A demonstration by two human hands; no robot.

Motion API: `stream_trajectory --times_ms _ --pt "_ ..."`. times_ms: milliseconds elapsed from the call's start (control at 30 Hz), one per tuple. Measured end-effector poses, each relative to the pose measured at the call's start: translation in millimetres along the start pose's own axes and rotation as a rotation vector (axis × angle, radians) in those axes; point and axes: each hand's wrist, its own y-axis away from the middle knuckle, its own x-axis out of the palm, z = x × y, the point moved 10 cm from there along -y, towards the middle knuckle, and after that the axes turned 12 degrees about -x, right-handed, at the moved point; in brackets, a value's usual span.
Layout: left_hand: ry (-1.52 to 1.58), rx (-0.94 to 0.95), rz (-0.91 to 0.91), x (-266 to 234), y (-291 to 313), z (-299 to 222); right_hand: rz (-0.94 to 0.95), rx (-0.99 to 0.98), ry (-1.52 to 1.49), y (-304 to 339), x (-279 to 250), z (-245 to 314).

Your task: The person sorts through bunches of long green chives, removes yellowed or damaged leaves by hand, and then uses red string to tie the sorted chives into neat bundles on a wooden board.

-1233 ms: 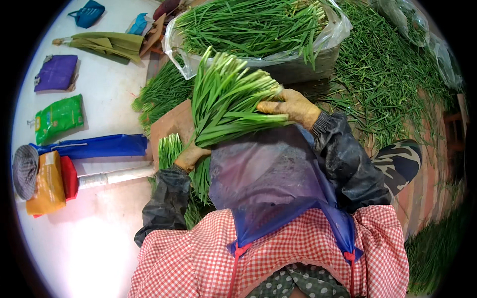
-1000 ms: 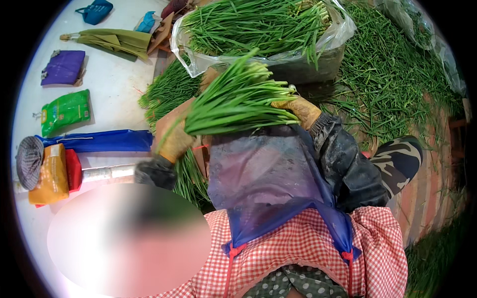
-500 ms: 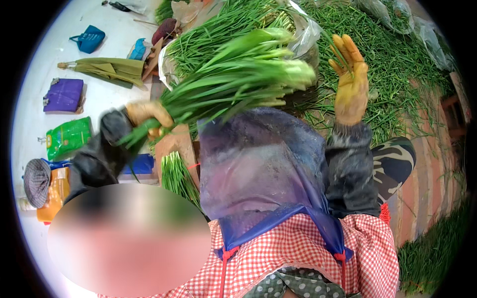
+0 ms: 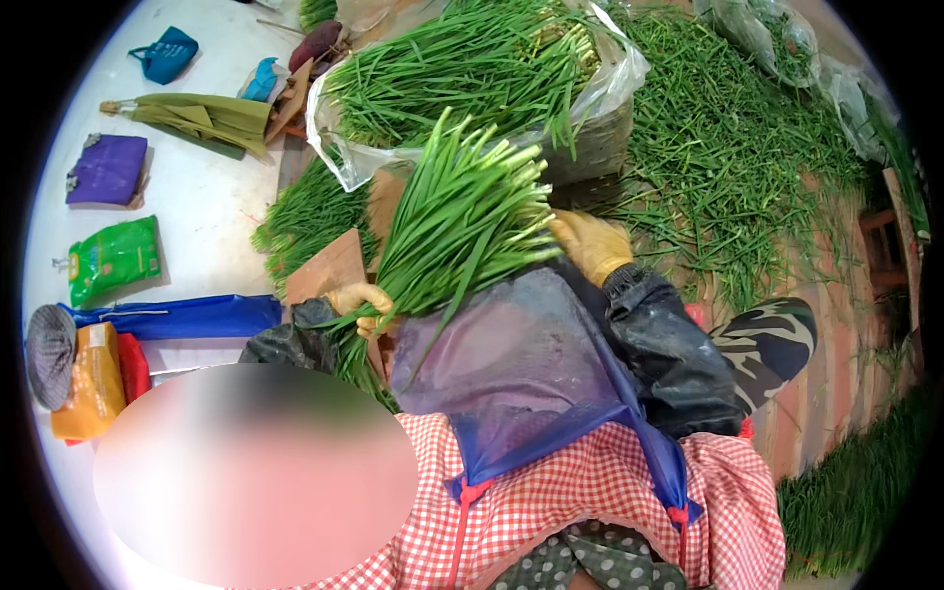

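A fanned bunch of garlic chives [image 4: 462,221] lies across my lap, its pale stem ends to the right and its green tips to the lower left. My left hand [image 4: 362,305], in a yellowish glove, is closed around the leafy end. My right hand [image 4: 593,246], gloved in the same colour, is at the pale ends with its back up; its fingertips are partly hidden, so I cannot tell whether they grip any stems. Beneath the bunch is a translucent purple-blue plastic apron [image 4: 492,354] over my lap.
Ahead stands a container lined with clear plastic [image 4: 629,74], heaped with chives. Loose green leaves [image 4: 728,147] cover the floor to the right. More chives [image 4: 315,221] lie at the left, near a brown board [image 4: 329,270]. Bags, a green packet [image 4: 113,258] and a cap [image 4: 51,356] sit along the left.
The bunch has come down from in front of the container onto my lap, and its blur is gone. My right hand has dropped from its raised, open pose to the stem ends.
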Motion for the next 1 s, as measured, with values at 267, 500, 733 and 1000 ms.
stream_trajectory --times_ms 267,500,733,1000 --pt "0.043 0.036 0.172 -2.5 -12.4 24.8 -0.508 -0.068 -0.169 11.3 -94.5 -23.2" --pt "0.028 0.057 0.140 -3.6 -9.8 29.3 -0.480 -0.718 0.401 -5.2 -88.2 167.0" --pt "-0.020 0.138 -0.308 -1.1 11.3 27.6 -0.377 -0.667 0.690 -31.3 -69.7 149.9" --pt "0.054 0.013 0.389 -31.5 -11.9 40.8 -0.177 0.200 -0.520 -25.1 -78.8 -55.9"
